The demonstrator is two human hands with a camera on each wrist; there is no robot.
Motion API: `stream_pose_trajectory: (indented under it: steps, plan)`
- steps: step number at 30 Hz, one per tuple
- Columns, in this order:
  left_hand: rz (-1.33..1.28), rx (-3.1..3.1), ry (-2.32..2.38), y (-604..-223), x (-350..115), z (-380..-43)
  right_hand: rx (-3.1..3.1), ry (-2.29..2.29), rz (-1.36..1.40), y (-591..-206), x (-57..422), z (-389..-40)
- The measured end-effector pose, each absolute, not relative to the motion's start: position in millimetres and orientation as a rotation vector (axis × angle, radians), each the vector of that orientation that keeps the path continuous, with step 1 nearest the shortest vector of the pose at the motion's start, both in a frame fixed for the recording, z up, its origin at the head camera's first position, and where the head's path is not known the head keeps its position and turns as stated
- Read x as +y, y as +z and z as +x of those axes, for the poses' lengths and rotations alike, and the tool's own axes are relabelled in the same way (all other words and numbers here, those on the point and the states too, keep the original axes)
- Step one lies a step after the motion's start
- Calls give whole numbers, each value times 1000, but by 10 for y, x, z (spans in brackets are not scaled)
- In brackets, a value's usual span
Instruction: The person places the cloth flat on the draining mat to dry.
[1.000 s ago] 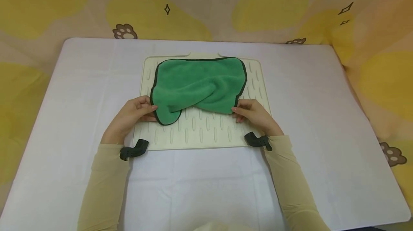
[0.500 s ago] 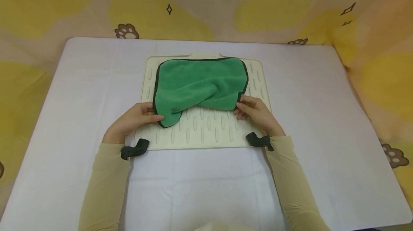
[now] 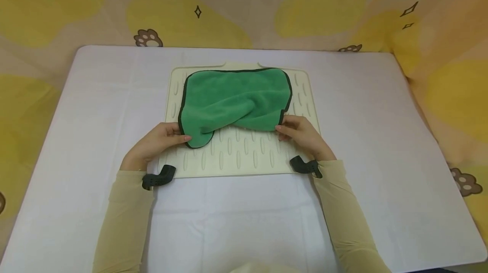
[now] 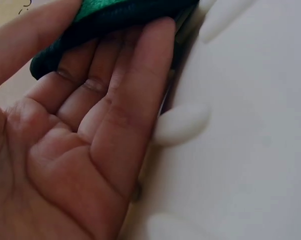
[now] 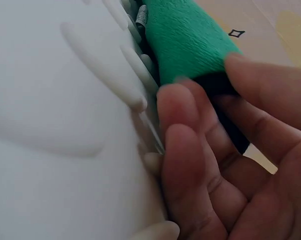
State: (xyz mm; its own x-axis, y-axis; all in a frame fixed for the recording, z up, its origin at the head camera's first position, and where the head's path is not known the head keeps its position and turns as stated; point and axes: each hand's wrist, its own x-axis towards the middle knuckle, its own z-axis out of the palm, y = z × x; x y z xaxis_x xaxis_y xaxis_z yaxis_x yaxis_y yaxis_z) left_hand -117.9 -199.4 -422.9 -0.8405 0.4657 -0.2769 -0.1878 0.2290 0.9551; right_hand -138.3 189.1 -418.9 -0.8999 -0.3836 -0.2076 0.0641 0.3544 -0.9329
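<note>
Left grip now pinches the green cloth lower down its left edge, right grip its lower-right corner: both ends held, still twisted mid-frame.

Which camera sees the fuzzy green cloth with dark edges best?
The head view, because it shows most of the fuzzy green cloth with dark edges. The left wrist view shows only a strip; the right wrist view, a pinched part.
</note>
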Motion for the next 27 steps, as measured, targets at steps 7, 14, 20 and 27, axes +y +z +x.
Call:
stream_pose_trajectory:
  steps: [7, 14, 20, 27]
  plan:
    - [208, 1954, 1729, -4236, -2004, -1182, 2265, -1568, -310, -4169, 1922, -1399]
    - [171, 1960, 1735, -4225, -2022, -1190, 2216, -1595, -277, -4143, 1965, -1400]
    - [142, 1974, 1716, -4215, -2032, -1188, 2131, -1632, -265, -4128, 1991, -1391]
    - [143, 1964, 1729, -4212, -2028, -1187, 2143, -1682, -259, -4126, 2008, -1389]
